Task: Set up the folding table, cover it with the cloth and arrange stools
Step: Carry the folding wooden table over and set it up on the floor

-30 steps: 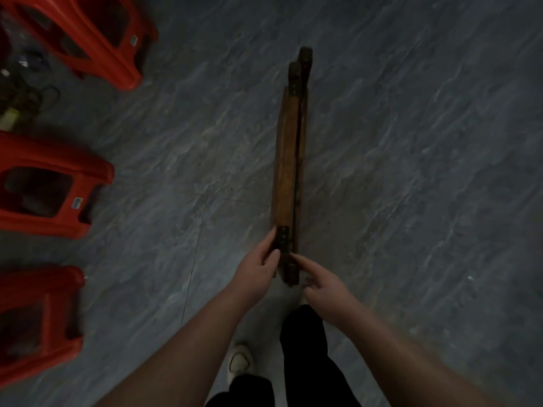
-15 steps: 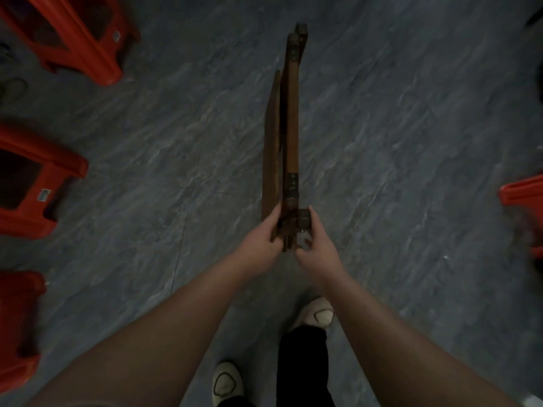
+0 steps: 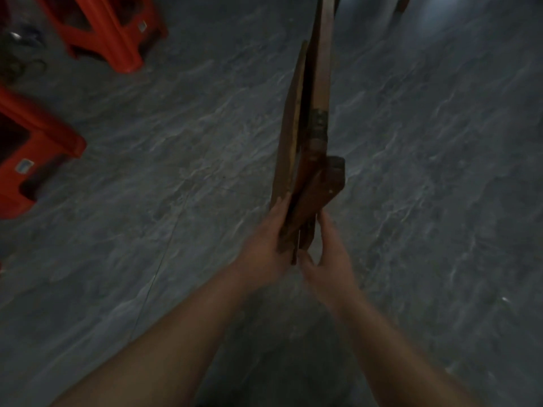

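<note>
- Left hand [image 3: 266, 248] and right hand [image 3: 330, 261] each grasp the near end of the folded table [image 3: 311, 136], which stands on edge between them, reaching away.
- Red stools [image 3: 117, 33] sit on the floor [image 3: 440, 171], far left of the hands.

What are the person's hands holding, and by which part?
Left hand and right hand grip the folded wooden table at its near end.

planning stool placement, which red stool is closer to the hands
The lower stool at the left edge; the other stool sits higher in the frame, farther from the left hand and right hand.
</note>
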Demonstrator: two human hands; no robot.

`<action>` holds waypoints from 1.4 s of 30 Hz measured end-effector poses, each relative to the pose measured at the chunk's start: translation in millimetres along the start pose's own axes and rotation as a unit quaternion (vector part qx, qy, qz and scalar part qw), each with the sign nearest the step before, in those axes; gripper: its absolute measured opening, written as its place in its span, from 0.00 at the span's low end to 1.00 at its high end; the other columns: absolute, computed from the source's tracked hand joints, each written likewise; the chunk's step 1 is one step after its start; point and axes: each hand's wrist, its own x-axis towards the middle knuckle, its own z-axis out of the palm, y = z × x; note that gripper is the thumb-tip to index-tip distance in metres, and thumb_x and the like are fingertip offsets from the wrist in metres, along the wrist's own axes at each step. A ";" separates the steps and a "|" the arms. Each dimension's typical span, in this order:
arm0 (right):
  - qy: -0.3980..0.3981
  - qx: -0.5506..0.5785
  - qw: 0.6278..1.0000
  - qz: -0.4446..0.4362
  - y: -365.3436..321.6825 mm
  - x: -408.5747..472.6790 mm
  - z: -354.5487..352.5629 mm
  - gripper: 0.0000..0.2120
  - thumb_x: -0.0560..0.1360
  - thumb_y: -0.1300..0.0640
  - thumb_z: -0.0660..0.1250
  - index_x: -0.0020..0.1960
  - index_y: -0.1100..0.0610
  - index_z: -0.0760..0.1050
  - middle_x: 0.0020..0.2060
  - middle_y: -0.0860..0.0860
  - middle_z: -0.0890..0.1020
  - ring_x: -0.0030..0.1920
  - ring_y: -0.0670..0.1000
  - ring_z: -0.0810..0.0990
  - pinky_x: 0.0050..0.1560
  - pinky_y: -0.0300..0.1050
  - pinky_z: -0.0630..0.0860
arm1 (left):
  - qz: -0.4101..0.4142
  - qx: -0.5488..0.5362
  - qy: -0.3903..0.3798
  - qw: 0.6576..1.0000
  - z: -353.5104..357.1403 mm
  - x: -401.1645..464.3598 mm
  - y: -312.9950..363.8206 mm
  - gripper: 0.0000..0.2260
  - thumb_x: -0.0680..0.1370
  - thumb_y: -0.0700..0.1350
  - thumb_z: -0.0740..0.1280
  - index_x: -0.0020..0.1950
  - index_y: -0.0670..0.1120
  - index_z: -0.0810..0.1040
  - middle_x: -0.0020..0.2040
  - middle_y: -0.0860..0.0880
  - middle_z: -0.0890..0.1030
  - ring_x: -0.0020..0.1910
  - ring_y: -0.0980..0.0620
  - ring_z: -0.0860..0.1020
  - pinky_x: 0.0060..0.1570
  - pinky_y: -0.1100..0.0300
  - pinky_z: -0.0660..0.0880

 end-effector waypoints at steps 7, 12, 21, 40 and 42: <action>0.058 0.000 0.997 -0.050 77.4 15.0 38.0 0.41 0.75 0.67 0.68 0.82 0.49 0.53 0.77 0.44 0.65 0.74 0.36 0.62 0.73 0.35 0.63 | 0.041 -0.008 0.112 0.993 27.7 10.1 -51.9 0.39 0.76 0.44 0.70 0.80 0.63 0.52 0.76 0.61 0.65 0.70 0.69 0.67 0.69 0.66 0.67; 0.083 0.050 0.994 -0.051 95.8 40.8 55.5 0.46 0.71 0.70 0.63 0.80 0.40 0.53 0.75 0.40 0.67 0.74 0.37 0.65 0.75 0.48 0.66 | 0.077 -0.001 0.140 0.987 36.1 26.0 -62.3 0.45 0.73 0.37 0.69 0.80 0.61 0.48 0.78 0.54 0.65 0.74 0.60 0.66 0.72 0.62 0.66; 0.066 0.081 0.994 -0.037 87.2 44.1 46.2 0.47 0.71 0.73 0.58 0.81 0.39 0.51 0.77 0.41 0.65 0.75 0.36 0.63 0.77 0.45 0.62 | 0.058 -0.030 0.149 0.987 34.2 28.2 -49.7 0.45 0.69 0.28 0.62 0.82 0.55 0.53 0.78 0.52 0.65 0.76 0.58 0.63 0.76 0.52 0.61; 0.045 0.002 0.999 -0.030 83.2 35.1 -8.2 0.41 0.78 0.67 0.62 0.79 0.34 0.50 0.78 0.41 0.61 0.76 0.41 0.60 0.77 0.45 0.58 | 0.037 0.016 0.186 0.982 -5.7 13.4 -39.7 0.38 0.77 0.32 0.62 0.79 0.63 0.57 0.77 0.55 0.66 0.73 0.61 0.63 0.74 0.62 0.60; 0.053 -0.008 0.998 -0.024 81.6 31.5 -13.5 0.43 0.78 0.68 0.62 0.78 0.32 0.50 0.78 0.41 0.62 0.77 0.42 0.60 0.77 0.47 0.58 | 0.042 0.020 0.182 0.982 -6.7 11.4 -36.2 0.39 0.76 0.31 0.62 0.79 0.62 0.58 0.77 0.55 0.66 0.74 0.59 0.63 0.75 0.59 0.60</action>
